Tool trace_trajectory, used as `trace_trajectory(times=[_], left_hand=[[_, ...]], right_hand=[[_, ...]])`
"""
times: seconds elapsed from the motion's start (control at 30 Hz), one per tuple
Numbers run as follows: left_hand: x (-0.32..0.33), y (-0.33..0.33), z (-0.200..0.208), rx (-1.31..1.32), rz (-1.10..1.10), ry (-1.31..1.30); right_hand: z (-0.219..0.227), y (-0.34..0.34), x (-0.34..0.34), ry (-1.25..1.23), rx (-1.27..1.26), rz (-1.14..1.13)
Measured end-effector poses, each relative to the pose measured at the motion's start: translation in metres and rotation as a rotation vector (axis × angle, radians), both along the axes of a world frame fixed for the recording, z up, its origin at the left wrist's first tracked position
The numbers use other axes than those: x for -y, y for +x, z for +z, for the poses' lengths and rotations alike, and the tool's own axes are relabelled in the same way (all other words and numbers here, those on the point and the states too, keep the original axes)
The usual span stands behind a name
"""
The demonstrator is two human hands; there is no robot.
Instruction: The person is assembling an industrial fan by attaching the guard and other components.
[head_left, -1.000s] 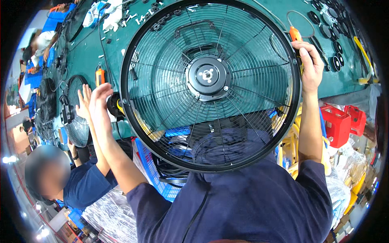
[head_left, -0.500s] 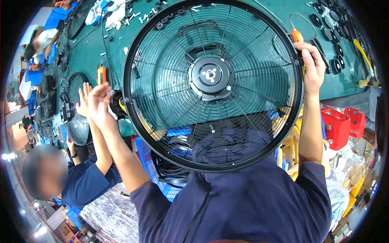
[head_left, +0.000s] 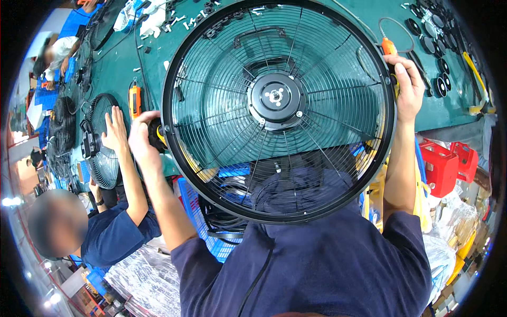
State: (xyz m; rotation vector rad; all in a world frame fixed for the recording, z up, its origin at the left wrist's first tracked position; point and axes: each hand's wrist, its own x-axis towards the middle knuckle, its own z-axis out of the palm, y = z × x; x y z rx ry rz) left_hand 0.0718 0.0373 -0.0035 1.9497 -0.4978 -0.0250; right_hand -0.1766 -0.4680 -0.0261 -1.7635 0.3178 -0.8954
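Note:
A large round black fan [head_left: 276, 98] fills the middle, its wire guard and central motor facing up. Parts of a curved yellow bracket [head_left: 191, 165] show through the wires. At the fan's left side, my left hand [head_left: 143, 140] has its fingers curled around a black knob [head_left: 155, 134] with a bit of yellow beside it. My right hand [head_left: 409, 89] is closed at the opposite side of the fan's rim, thumb toward me; what lies under its fingers is mostly hidden. Just beyond that hand is an orange-bodied tool [head_left: 388, 46] on a coiled cable.
A co-worker's hand [head_left: 115, 132] rests at another fan [head_left: 100, 140] on the left. An orange tool [head_left: 135, 100] hangs near my left hand. Loose screws [head_left: 174, 24] and black round parts [head_left: 438, 39] lie on the green table [head_left: 113, 68]. Blue crate [head_left: 193, 203] and red parts [head_left: 441, 164] are nearer me.
My left hand, raised and spread half a second ago, has come down onto the knob with fingers curled. The co-worker's hand has shifted slightly. My right hand stays at the rim.

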Motion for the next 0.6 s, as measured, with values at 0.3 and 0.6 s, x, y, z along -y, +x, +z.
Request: trace_trajectory(times=[0.3,0.6], left_hand=[[-0.027,0.027,-0.016,-0.114,0.022,0.438],[0.000,0.000,-0.002,0.048,-0.005,-0.011]], right_hand=[[-0.001,-0.005,-0.003,-0.003,0.017,-0.018],[0.002,0.002,0.001,0.002,0.008,0.023]])
